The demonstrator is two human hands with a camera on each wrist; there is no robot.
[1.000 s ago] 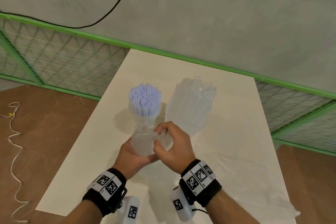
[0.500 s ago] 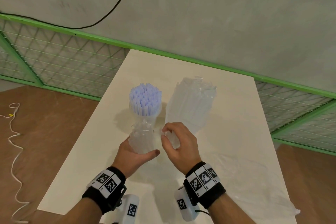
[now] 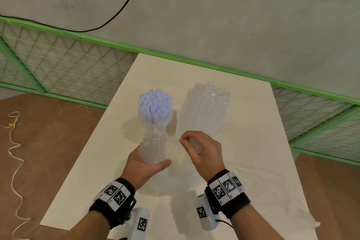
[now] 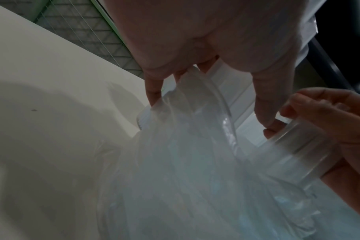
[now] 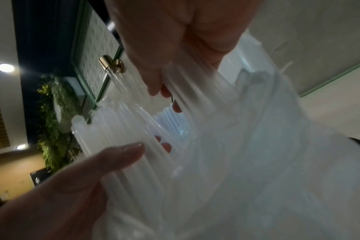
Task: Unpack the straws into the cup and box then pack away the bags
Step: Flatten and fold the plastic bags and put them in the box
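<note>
My left hand [image 3: 145, 164] grips a clear plastic bag of translucent straws [image 3: 153, 148] upright over the table's middle; its fingers [image 4: 153, 91] curl round the bag. Just to the right, my right hand [image 3: 196, 146] holds a small bunch of clear straws [image 4: 294, 146] drawn out of that bag, thumb and fingers curled round them. Behind the bag stands a cup [image 3: 155, 122] packed with pale blue straws [image 3: 154, 103]. Right of the cup stands a clear box [image 3: 204, 111] filled with clear straws. The box's base is partly hidden by my right hand.
The white table [image 3: 253, 132] runs away from me to a green wire fence [image 3: 58, 68] below a grey wall. A flat, empty clear bag [image 3: 272, 197] lies on the near right of the table. A white cord [image 3: 13, 152] trails on the brown floor at left.
My right hand has pulled away to the right of the held bag, taking a few straws with it. The left hand and bag have barely moved.
</note>
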